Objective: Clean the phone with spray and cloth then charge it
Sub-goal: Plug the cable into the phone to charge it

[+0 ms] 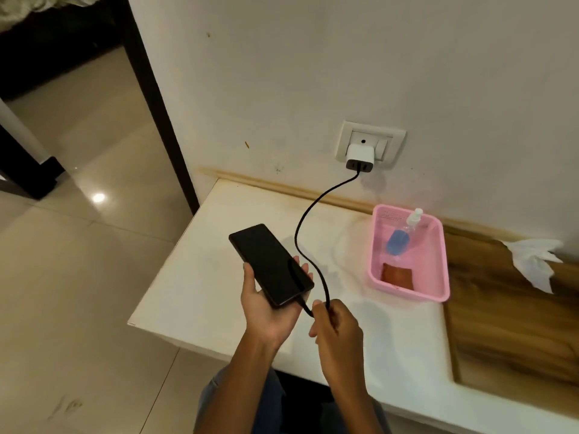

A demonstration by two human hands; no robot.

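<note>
Phone sits just left of frame centre, cradled screen-up in your left hand with fingers curled round its edges, while your right hand pinches the black cable at the loop just below the phone's lower end. The plug looks seated already, though I can't be sure, so press it home gently along the phone's axis. Then lower the phone flat onto the white counter, keeping slack in the cable up to the charger at upper centre.

The left hand hides the back of the phone. The right hand covers part of the cable. The counter runs off the picture's right edge.
</note>
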